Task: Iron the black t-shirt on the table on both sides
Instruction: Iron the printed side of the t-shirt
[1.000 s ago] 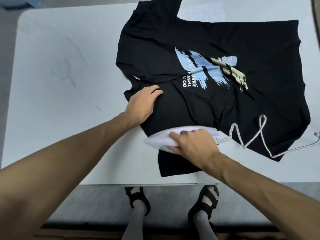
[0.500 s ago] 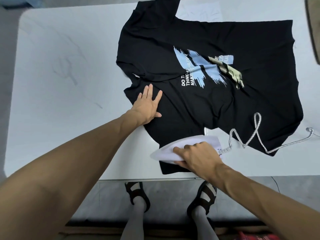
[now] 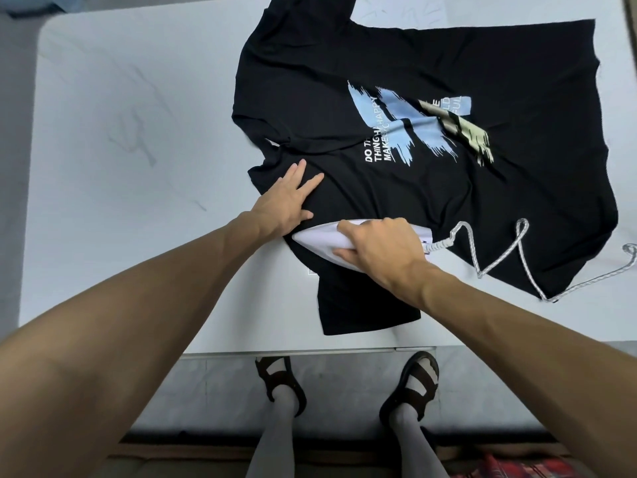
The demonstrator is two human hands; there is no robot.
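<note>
A black t-shirt with a blue and pale-green print lies spread on the white table, print side up, its neck to the left. My left hand lies flat with fingers spread on the shirt's near shoulder, beside the collar. My right hand grips the handle of a white iron, which rests on the shirt just right of my left hand, with its tip pointing left. The near sleeve lies below the iron, toward the table's front edge.
The iron's braided silver cord zigzags over the shirt's lower part and runs off to the right. The table's front edge is close to my body. My sandalled feet stand on the grey floor below it.
The iron has slid away from the front edge and to the left, up against my left hand. My left hand has stayed flat on the shoulder area.
</note>
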